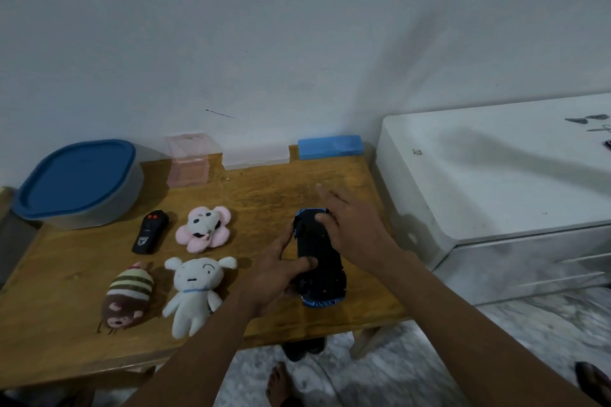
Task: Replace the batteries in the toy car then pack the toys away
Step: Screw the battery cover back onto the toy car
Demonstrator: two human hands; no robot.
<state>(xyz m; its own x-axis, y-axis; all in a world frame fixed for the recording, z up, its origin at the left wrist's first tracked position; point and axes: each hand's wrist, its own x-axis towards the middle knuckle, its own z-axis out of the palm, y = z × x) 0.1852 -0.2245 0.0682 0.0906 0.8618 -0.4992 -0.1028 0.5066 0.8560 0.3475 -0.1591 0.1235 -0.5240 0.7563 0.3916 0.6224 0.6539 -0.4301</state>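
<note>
Three plush toys, one remote control, one blue-lidded tub and three small plastic boxes are counted on the table. One toy car is gripped from 9 o'clock by the left hand, its thumb curled across it. At 1 o'clock it is touched by the spread-fingered right hand.

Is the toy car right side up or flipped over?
Flipped over: the toy car shows its black underside, with blue body only at its edges.
</note>
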